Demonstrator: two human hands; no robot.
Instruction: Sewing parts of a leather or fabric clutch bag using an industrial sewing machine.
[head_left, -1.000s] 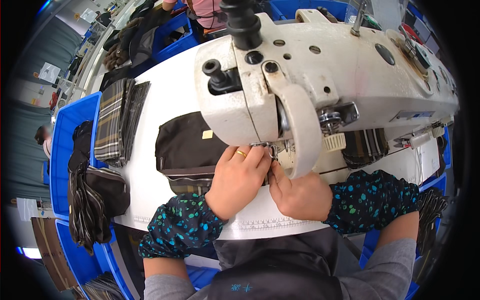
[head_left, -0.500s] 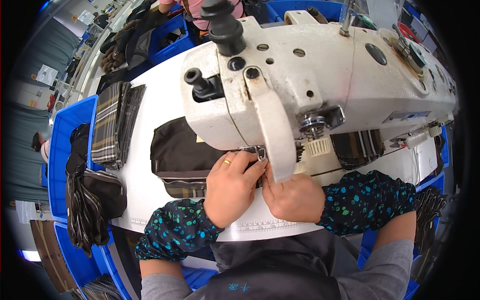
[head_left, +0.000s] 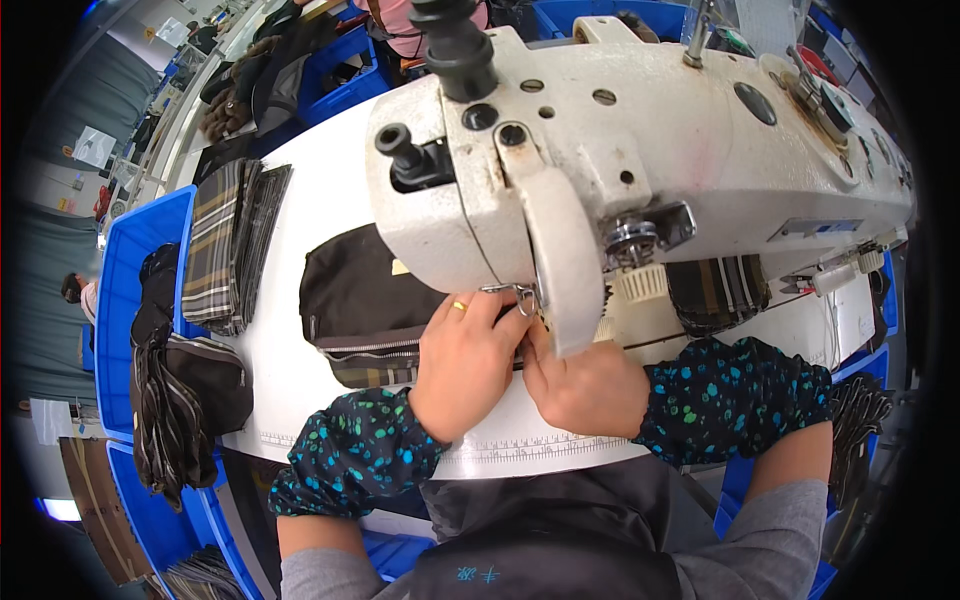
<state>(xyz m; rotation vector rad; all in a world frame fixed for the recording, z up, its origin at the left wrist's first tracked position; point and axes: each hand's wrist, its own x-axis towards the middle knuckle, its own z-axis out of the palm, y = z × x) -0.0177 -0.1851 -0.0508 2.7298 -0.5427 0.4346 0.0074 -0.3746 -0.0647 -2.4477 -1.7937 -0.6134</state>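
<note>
Left hand [head_left: 464, 366] is resting on the dark zippered pouch [head_left: 362, 285], right hand [head_left: 588, 386] sitting curled just beside the left; neither grip is showing clearly enough to tell; the pouch is lying on the white table [head_left: 278, 385], partly beneath the sewing machine [head_left: 560, 110].

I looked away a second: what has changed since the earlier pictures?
The view shifted slightly: the white sewing machine, left hand and right hand appear further left, and the machine hides part of the pale label. Nothing was visibly taken or let go. The hands stay together at the machine; the dark fabric and plaid stack lie as before.
</note>
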